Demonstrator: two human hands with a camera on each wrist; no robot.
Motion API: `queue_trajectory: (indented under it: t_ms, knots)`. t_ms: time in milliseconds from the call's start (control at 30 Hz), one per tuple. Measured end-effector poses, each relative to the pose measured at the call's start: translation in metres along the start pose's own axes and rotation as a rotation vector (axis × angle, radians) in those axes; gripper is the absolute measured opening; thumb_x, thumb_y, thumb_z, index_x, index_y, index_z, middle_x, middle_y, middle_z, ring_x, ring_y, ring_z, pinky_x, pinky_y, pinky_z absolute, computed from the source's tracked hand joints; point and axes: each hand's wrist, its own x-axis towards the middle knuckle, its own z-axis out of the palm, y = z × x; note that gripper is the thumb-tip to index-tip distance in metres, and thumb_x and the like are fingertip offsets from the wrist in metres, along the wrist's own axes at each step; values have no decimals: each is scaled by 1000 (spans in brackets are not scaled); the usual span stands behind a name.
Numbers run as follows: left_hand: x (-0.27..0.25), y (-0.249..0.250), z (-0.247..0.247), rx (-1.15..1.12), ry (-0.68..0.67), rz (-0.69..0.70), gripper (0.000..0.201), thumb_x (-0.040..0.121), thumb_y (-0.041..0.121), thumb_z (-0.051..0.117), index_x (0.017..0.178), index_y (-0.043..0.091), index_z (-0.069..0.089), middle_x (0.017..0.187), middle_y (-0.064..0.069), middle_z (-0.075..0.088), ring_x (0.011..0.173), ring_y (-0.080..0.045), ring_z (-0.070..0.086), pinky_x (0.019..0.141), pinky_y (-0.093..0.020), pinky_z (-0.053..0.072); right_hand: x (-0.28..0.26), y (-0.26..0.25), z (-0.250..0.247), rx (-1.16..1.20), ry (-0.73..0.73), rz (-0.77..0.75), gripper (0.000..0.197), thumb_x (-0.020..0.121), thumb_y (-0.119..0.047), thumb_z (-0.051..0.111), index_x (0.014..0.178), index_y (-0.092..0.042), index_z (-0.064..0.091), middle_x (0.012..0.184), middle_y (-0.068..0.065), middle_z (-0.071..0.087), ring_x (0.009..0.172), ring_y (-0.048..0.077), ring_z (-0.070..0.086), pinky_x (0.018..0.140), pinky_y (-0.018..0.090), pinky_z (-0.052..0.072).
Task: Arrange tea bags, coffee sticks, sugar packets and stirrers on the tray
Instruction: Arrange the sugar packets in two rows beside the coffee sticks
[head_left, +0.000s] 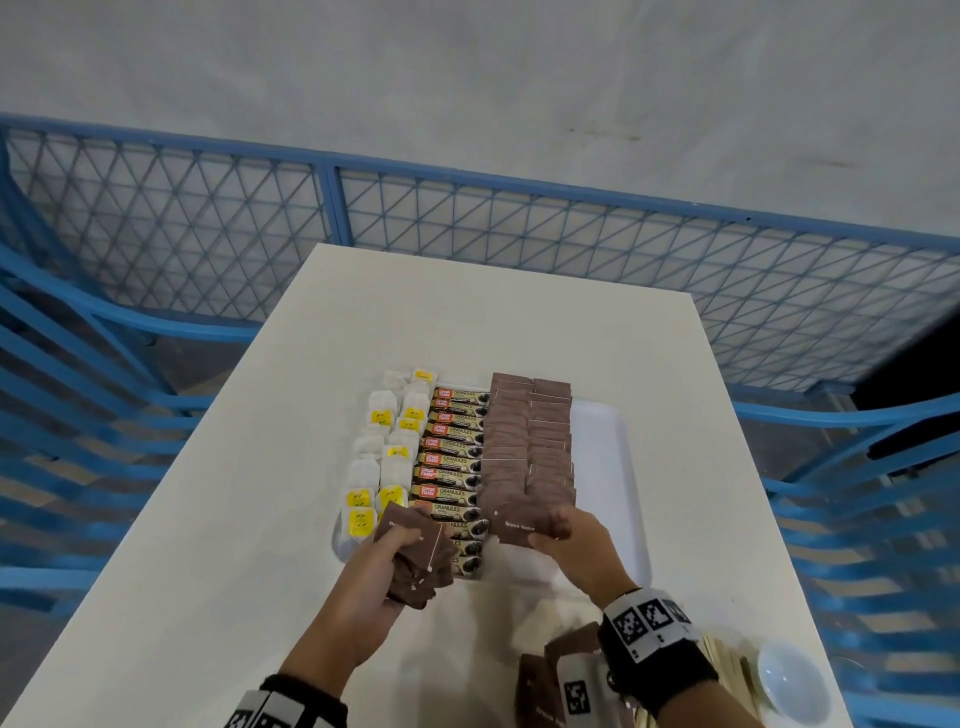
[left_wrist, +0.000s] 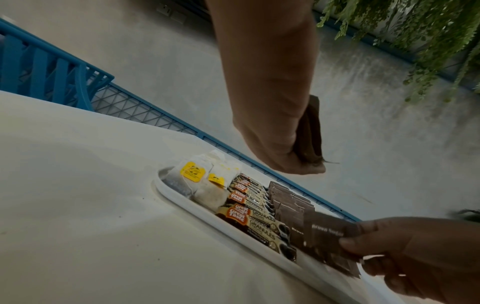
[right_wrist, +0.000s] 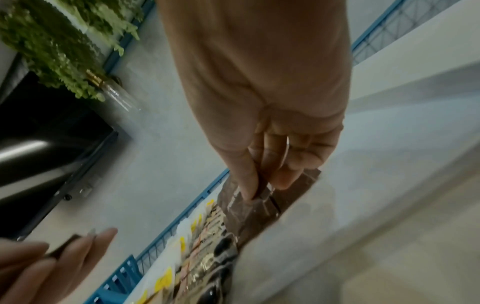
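The tray (head_left: 613, 452) sits on the table (head_left: 260, 467). In the tray, coffee sticks (head_left: 454, 467) occupy the middle; tea bags (head_left: 387, 457) lie left of them, sugar packets (head_left: 530, 447) right. Near of the tray, at the table's right corner: loose packets (head_left: 540, 686), stirrers (head_left: 727, 670), a bowl (head_left: 792, 680).

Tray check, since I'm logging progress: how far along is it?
Done: tea bags and coffee sticks sit in rows on the tray. In hand: the right hand sets a sugar packet on the brown rows; the left hand holds more. Left: stirrers lie on the table.
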Motion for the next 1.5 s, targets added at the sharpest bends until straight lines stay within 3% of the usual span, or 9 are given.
queue_trajectory:
  t_ms: [200,400,600,700,833,1000,1133,1333,1500]
  knots:
    - [5,-5,-7,59,3,-57,28,92,7,51,119,12,56,92,-20,72,83,-38,63,51,-26,39,3,-3,16,-88,68,11,34,77,-16,71,60,-21,42,62,-7,49,57,6,42,49,10,35]
    - [2,-5,-5,90,-22,-24,24,89,7,56,113,9,56,82,-16,72,73,-33,63,59,-30,37,7,-2,24,-30,112,48,26,77,-16,72,69,-18,46,70,-2,54,64,11,48,52,10,34]
    - [-1,-3,-2,136,-34,-11,22,87,7,60,109,9,55,72,-13,66,56,-25,57,40,-18,30,5,1,26,35,156,15,31,76,-12,74,84,-11,44,67,-3,51,60,8,48,52,12,36]
    - [-2,-3,-1,157,-41,-5,23,86,7,62,108,11,56,72,-13,66,56,-23,56,38,-19,31,2,-2,25,56,192,-14,33,76,-13,74,85,-12,42,71,-1,51,64,13,49,54,14,36]
    - [-2,-3,1,180,-49,-3,23,86,7,63,107,11,56,71,-13,65,50,-20,55,39,-19,30,-8,-18,23,77,223,-157,23,84,-18,67,81,-16,44,72,-3,51,61,5,45,56,10,40]
    - [-3,-4,2,203,-51,5,27,84,9,65,109,12,55,72,-15,65,53,-23,51,42,-20,29,-33,-51,16,176,-78,-283,30,93,-35,51,65,-26,44,60,-11,44,52,-2,42,55,10,35]
    - [-6,0,9,183,-80,-11,21,87,16,61,107,12,57,74,-13,66,52,-20,57,38,-20,36,-41,-58,20,348,-292,-272,18,86,-23,64,71,-23,54,55,-16,54,53,-5,46,56,10,37]
    - [-5,-3,7,175,-102,-43,22,89,1,52,108,11,58,69,-15,67,52,-24,58,39,-18,33,-39,-48,18,553,-337,-147,9,89,-9,59,87,-9,50,74,9,63,60,14,61,50,20,47]
    - [-2,-6,3,186,-98,-51,28,88,-5,46,110,10,57,75,-20,64,57,-28,58,39,-18,32,-37,-33,4,639,-236,-54,10,89,-1,56,84,-6,50,75,9,62,63,18,63,59,26,54]
